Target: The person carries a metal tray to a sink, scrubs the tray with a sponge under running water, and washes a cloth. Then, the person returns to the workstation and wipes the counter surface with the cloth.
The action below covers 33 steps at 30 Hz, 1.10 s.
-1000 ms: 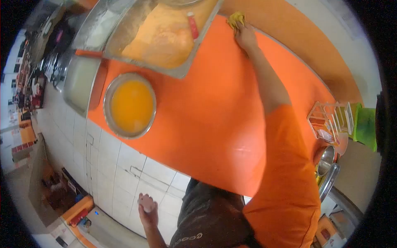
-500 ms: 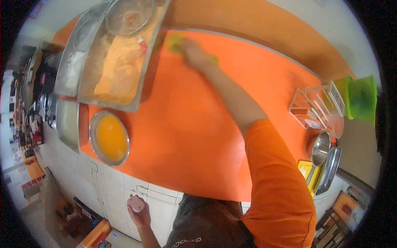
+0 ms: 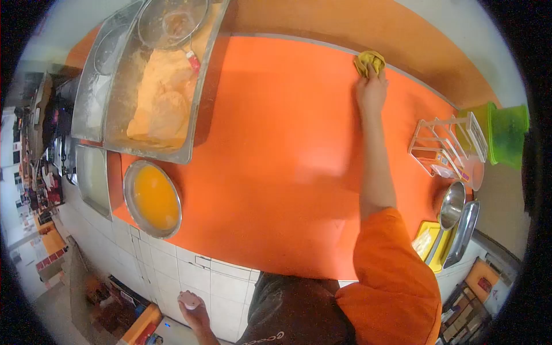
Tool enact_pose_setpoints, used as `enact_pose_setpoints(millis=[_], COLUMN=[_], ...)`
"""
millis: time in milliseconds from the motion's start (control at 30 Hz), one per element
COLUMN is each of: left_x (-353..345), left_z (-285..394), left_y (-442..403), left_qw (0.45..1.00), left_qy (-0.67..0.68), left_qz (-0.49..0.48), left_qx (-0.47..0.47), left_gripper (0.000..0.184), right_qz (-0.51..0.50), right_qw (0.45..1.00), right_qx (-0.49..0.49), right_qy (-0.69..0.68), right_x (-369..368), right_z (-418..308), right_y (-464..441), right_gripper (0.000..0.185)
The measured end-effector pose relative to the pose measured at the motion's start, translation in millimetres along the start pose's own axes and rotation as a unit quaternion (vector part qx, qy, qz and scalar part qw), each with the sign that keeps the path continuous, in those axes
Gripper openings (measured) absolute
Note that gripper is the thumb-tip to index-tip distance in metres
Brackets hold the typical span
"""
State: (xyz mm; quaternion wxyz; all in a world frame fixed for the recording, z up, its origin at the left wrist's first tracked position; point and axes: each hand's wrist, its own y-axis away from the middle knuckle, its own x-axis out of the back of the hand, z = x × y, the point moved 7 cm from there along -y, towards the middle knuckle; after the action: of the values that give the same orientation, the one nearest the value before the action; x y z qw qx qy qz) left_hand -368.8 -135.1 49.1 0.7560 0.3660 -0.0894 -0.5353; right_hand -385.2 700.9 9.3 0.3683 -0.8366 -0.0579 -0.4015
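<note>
My right hand (image 3: 372, 91) presses a crumpled yellow cloth (image 3: 370, 62) against the orange countertop (image 3: 276, 126), close to its back edge. The fingers are closed on the cloth, and the arm reaches straight out across the surface. My left hand (image 3: 195, 313) hangs low in front of the white tiled front of the counter, away from the surface. Its fingers are curled around a pale pinkish shape that I cannot make out.
At the left stand a metal tray (image 3: 192, 135) of orange breading powder with a strainer (image 3: 172, 23), more metal trays (image 3: 89, 123), and a bowl (image 3: 129, 198) of orange-yellow liquid. On the right are a white rack (image 3: 443, 135), green containers (image 3: 509, 135), a steel bowl (image 3: 452, 204) and a yellow tray (image 3: 440, 253).
My right hand has swept the yellow cloth to the right along the back of the countertop, from near the powder tray. My left hand has dropped slightly.
</note>
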Motion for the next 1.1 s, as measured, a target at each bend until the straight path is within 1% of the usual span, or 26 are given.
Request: enact_pose_setpoints(millis=[33,133,167,200,267,300,367,400,467,500,533,567,600,633,700,733,767,800,867,900,933,967,1000,1033,1067,1100], left_x=[1,-27,-53,-55,-62,-59,-35,-21,10,5,4,-12,-28,-39,-55,-57,-55,-47,-1,26,48,69,79,78,78,72], left_z=[1,0,-2,-3,2,3,9,11,7,4,4,3,-1,-4,-1,4,8,13,14,16,14,10,3,2,2,3], left_y=[-4,-18,-13,-12,-16,-15,2,3,6,5,3,-1,-7,-9,-14,-12,-7,0,4,5,4,5,5,2,-3,-11], left_qw=[1.000,0.999,0.999,0.999,0.999,0.999,0.998,0.999,0.999,0.998,0.999,0.999,0.999,0.999,0.998,0.998,0.998,0.998,1.000,1.000,0.999,0.999,0.998,0.999,0.999,0.999], left_qy=[0.011,0.029,0.027,0.026,0.025,0.035,0.055,0.052,0.046,0.048,0.043,0.037,0.034,0.045,0.059,0.049,0.039,0.027,0.015,0.010,0.021,0.031,0.043,0.025,0.028,0.030], left_qz=[0.005,-0.017,-0.017,-0.021,-0.034,-0.021,0.015,0.011,0.003,-0.028,-0.026,-0.026,-0.027,-0.028,-0.032,-0.040,-0.047,-0.051,-0.015,0.007,0.019,0.033,0.046,-0.020,-0.010,-0.002], left_qx=[-0.001,-0.021,-0.013,-0.013,-0.015,-0.013,-0.012,-0.007,0.007,0.015,0.007,-0.003,-0.015,-0.009,0.007,0.000,-0.007,-0.012,-0.023,-0.029,-0.018,-0.005,0.010,0.016,0.019,0.021], left_gripper=[0.043,0.044,0.046,0.046,0.047,0.047,0.048,0.047,0.047,0.046,0.046,0.046,0.046,0.046,0.045,0.045,0.044,0.043,0.041,0.040,0.039,0.038,0.038,0.036,0.036,0.036], right_qz=[0.011,0.020,-0.017,-0.050,-0.043,-0.040,-0.074,-0.069,-0.034,-0.002,0.029,-0.019,0.002,0.019,-0.041,-0.068,-0.090,-0.055,0.020,0.070,0.085,0.101,0.098,0.095,0.093,0.092], right_qw=[0.999,0.988,0.991,0.991,0.988,0.985,0.977,0.978,0.981,0.985,0.986,0.988,0.994,0.992,0.986,0.981,0.981,0.981,0.973,0.984,0.995,0.993,0.982,0.983,0.983,0.994], right_qx=[0.016,0.075,0.092,0.108,0.139,0.157,0.032,-0.036,-0.061,-0.019,0.019,-0.010,0.054,0.117,0.148,0.163,0.103,0.075,0.025,0.000,-0.001,-0.005,-0.043,-0.043,-0.042,-0.004], right_qy=[-0.050,-0.135,-0.096,-0.054,-0.056,-0.058,-0.200,-0.192,-0.179,-0.172,-0.164,-0.154,-0.097,-0.039,-0.064,-0.077,-0.141,-0.169,-0.229,-0.165,-0.055,0.057,0.153,0.153,0.152,0.055], right_x=[-17,-86,-125,-151,-131,-115,-54,-52,-64,-67,-73,-100,-135,-160,-138,-128,-125,-87,-8,26,38,50,46,34,26,3], right_z=[-14,-101,-134,-149,-140,-137,-98,-58,-41,-53,-66,-84,-115,-132,-134,-138,-106,-73,-8,27,46,66,71,69,60,16], right_y=[-6,-12,-3,2,0,-2,-28,-30,-32,-35,-31,-28,-23,-14,-7,-8,-12,-12,-10,-7,-4,0,1,4,4,2], right_gripper=[0.035,0.033,0.030,0.028,0.025,0.024,0.025,0.026,0.028,0.030,0.031,0.031,0.027,0.032,0.033,0.033,0.031,0.028,0.022,0.018,0.016,0.015,0.014,0.015,0.015,0.017])
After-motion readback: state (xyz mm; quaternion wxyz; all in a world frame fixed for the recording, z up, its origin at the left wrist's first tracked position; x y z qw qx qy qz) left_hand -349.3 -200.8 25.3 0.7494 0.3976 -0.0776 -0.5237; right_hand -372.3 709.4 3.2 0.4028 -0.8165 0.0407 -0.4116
